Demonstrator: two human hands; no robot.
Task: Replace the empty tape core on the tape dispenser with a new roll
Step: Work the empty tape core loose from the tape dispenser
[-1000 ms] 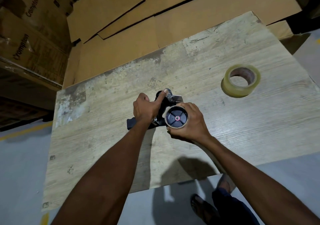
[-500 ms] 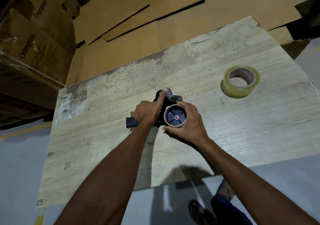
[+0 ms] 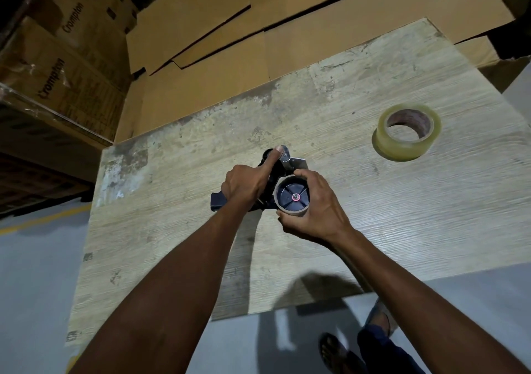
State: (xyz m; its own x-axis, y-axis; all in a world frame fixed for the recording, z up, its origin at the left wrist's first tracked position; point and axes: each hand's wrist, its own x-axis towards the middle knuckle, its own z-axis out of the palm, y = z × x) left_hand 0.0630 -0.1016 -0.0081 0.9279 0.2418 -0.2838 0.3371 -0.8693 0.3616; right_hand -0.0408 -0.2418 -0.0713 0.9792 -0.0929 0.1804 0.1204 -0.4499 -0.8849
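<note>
A black tape dispenser point(image 3: 219, 201) lies near the middle of the worn wooden table point(image 3: 402, 215). My left hand point(image 3: 247, 185) grips its body, the index finger stretched forward onto the metal front part. The empty brown cardboard core point(image 3: 293, 213) sits around the dispenser's black wheel, which has a pink hub. My right hand point(image 3: 317, 209) wraps around that core from the right side. A new roll of clear tape point(image 3: 406, 135) lies flat on the table at the far right, well away from both hands.
Flattened cardboard sheets point(image 3: 230, 34) lie beyond the table's far edge. Stacked printed cartons point(image 3: 57, 57) stand at the left. Grey floor surrounds the table, and my sandalled feet point(image 3: 333, 350) show below its near edge.
Both hands stay on the dispenser and core. My right hand's fingers have shifted slightly around the core. The view has drifted a little.
</note>
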